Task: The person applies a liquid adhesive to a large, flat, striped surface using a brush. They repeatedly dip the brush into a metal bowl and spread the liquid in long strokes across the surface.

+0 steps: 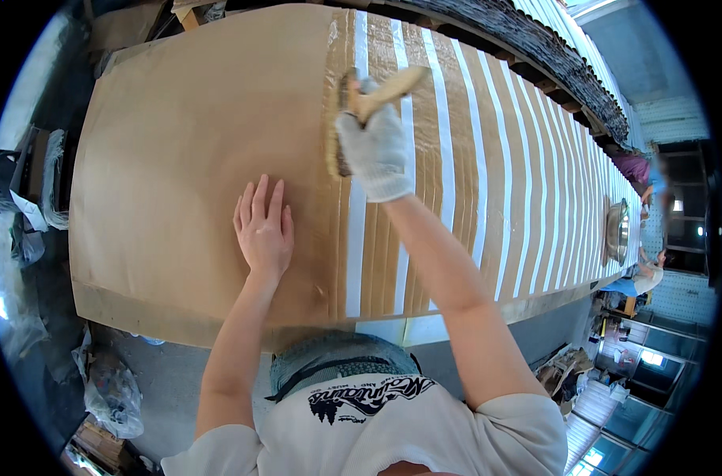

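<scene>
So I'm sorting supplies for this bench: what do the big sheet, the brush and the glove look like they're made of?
The sheet looks like thin matt brown paper or veneer; which one is unclear. The brush in the right hand seems to have a pale bare-wood handle, its bristles blurred. The glove looks like white knitted cotton, judging by its ribbed weave. The left hand lies bare on the sheet.

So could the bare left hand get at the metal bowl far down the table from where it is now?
Probably not. The left hand lies flat on the brown sheet close to the body, while the metal bowl sits far down the table beyond the right hand with its brush.
</scene>
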Demonstrator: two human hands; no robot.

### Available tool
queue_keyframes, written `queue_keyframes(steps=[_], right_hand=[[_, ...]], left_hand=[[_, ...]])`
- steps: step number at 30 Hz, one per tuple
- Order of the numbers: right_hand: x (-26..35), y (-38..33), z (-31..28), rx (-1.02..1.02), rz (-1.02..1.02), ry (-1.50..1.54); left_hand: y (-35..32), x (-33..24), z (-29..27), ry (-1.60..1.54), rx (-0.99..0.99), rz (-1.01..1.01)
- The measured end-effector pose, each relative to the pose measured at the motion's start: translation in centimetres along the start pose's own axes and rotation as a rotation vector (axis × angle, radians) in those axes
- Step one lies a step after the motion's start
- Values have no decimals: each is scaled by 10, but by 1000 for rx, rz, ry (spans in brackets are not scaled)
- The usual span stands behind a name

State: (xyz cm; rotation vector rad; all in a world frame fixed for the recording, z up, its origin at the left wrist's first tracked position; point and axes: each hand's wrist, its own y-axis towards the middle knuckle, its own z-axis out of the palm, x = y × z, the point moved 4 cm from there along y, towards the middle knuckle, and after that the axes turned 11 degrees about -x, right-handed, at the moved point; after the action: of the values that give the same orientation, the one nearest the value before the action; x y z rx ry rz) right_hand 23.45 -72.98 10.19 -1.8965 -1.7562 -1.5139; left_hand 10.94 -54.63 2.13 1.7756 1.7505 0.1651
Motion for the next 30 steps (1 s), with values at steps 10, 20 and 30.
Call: queue_keyframes(steps=[10, 20, 30], right_hand=[[-124, -10, -132, -38, 127, -213], [-103, 12, -185, -48, 212, -208], [29, -138, -54, 277, 432, -308]], left_hand=[[-18, 6, 10, 121, 127, 19], [-17, 19, 5, -305, 48, -123], [-89, -2, -35, 58, 89, 14]])
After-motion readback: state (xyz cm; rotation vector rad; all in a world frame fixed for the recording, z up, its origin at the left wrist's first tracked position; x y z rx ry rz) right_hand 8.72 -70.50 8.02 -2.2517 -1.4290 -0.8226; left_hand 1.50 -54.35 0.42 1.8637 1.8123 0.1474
